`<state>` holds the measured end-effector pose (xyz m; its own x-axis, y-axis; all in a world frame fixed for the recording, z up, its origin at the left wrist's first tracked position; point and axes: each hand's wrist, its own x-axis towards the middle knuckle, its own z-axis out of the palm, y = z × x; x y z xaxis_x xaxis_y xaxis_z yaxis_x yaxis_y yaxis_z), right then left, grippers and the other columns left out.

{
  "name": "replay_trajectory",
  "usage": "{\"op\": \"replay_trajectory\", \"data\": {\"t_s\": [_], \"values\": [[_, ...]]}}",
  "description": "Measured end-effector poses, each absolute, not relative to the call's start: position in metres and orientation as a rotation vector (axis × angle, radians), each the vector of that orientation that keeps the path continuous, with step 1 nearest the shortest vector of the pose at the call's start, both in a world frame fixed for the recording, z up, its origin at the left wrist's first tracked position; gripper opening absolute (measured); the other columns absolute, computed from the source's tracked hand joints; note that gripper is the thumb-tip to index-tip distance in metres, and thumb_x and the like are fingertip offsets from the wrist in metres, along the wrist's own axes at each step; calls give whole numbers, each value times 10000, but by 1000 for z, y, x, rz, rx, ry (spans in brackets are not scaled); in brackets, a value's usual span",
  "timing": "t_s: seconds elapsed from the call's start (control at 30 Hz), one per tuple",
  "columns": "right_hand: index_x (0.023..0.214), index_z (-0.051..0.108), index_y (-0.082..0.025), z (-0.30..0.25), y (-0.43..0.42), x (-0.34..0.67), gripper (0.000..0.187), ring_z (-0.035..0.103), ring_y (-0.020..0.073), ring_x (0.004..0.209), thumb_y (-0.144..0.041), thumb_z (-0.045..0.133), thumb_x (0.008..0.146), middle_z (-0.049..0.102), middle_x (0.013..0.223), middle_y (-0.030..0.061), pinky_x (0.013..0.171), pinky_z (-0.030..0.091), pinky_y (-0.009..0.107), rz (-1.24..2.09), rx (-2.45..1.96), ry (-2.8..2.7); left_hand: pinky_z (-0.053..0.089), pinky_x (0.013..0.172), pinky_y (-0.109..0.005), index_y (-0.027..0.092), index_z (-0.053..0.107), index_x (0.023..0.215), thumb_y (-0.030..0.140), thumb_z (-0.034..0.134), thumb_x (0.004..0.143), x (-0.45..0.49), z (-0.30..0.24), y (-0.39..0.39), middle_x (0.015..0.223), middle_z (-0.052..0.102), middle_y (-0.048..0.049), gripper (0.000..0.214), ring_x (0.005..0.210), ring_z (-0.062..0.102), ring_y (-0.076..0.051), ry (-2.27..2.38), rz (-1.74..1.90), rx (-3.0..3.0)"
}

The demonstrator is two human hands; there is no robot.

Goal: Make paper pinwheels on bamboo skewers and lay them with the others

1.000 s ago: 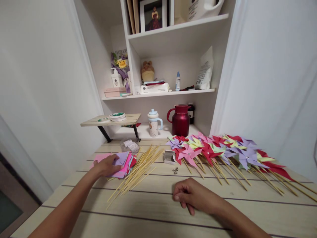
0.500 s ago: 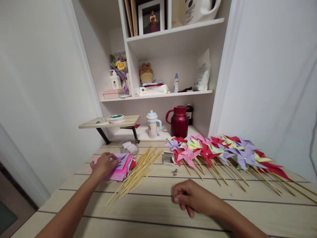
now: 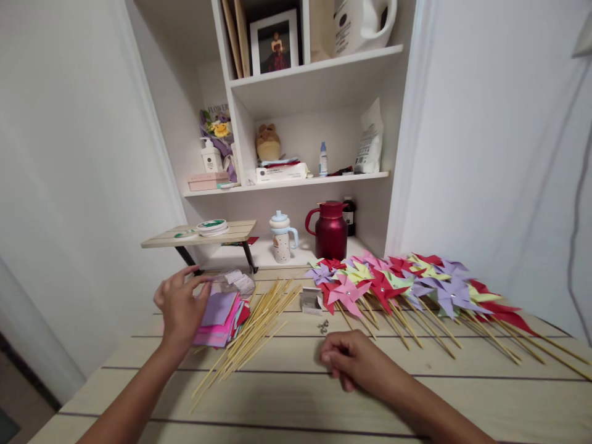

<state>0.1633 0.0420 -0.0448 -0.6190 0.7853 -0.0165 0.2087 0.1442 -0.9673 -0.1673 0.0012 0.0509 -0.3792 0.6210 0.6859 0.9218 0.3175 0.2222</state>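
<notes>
My left hand (image 3: 182, 303) is raised over the left side of a stack of square coloured paper (image 3: 216, 338), with a purple sheet (image 3: 218, 310) on top. Its thumb and index finger come together at the tips; whatever thin thing they may pinch is not clear. On the table's right half rests my right hand (image 3: 354, 361), fingers loosely curled inward and nothing visible in them. Between the hands lies a loose fan of thin wooden sticks (image 3: 252, 336). Small metal pins (image 3: 323, 325) lie just beyond my right hand, near a small clear box (image 3: 312, 300).
Finished paper pinwheels on sticks (image 3: 383, 288) spread across the back right. A crumpled clear plastic bag (image 3: 239, 282) sits behind the paper stack. Beyond are a small raised stand (image 3: 240, 230) with tape rolls (image 3: 213, 227), a cup (image 3: 280, 237) and a red jug (image 3: 330, 233).
My left hand has lifted off the paper stack and moved slightly left, uncovering more of the purple top sheet. My right hand stays nearly in place. The view has shifted a little.
</notes>
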Motion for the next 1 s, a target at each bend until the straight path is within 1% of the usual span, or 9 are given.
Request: {"op": "replay_trajectory", "data": {"t_s": [0.1,0.23,0.33,0.47,0.53,0.6,0.67,0.8,1.0], "values": [[837,671,-124,-39,45,166,510,556,87,386,-630,623,790,653,582,8,379,346,175,1702,-842,-1622,258,1114,-518,281,727,890,276,533,914,-125,60,-10,1179,680,-47,196,1142,577,-247,-1546,-967,-1568],[980,682,-92,-27,48,175,805,691,166,511,-799,323,842,751,762,130,443,453,220,2060,-649,-1337,178,1168,-501,291,715,1027,172,607,884,-61,49,-22,1024,760,-7,215,1048,619,-193,-844,-918,-1820],[839,673,-68,-17,54,187,961,700,196,538,-852,118,810,726,672,157,476,480,244,2161,-621,-1224,134,1202,-423,256,711,1099,205,467,965,-26,28,-19,1020,776,22,283,1022,637,-139,-593,-894,-2044],[989,667,-139,-3,63,209,783,665,169,535,-792,251,866,717,688,61,548,524,292,2020,-562,-1042,126,1216,-425,228,716,1098,208,536,941,-5,2,-1,1072,770,20,240,1059,639,-144,-533,-931,-2103],[1016,679,-153,4,65,219,637,636,142,553,-730,467,848,711,723,38,564,512,271,1903,-588,-1053,109,1223,-428,224,719,1091,221,551,937,-2,-6,5,1065,772,17,228,1057,640,-145,-528,-919,-2130],[1006,694,-162,7,64,225,473,628,123,617,-554,742,747,713,765,19,592,487,230,1789,-642,-1089,104,1225,-434,224,720,1094,221,528,948,0,-10,8,1072,769,9,241,1069,635,-145,-509,-902,-2150],[995,697,-171,6,63,226,465,632,121,664,-360,885,614,719,787,4,614,466,213,1744,-685,-1108,108,1225,-436,222,718,1100,202,494,961,2,-14,8,1086,765,0,264,1089,623,-140,-494,-893,-2159],[975,691,-151,-4,65,219,544,615,126,604,-246,930,496,701,699,-9,592,439,229,1671,-762,-1105,123,1221,-445,203,703,1115,168,561,924,3,-23,11,1083,757,-13,241,1115,597,-139,-507,-896,-2156],[832,676,-155,-12,77,216,356,542,96,570,-349,868,603,671,680,-25,557,378,217,1451,-803,-1003,321,1122,-471,247,583,1271,134,646,850,-4,-37,20,1118,669,-77,440,1115,589,-208,-813,-1280,-2098]]}}
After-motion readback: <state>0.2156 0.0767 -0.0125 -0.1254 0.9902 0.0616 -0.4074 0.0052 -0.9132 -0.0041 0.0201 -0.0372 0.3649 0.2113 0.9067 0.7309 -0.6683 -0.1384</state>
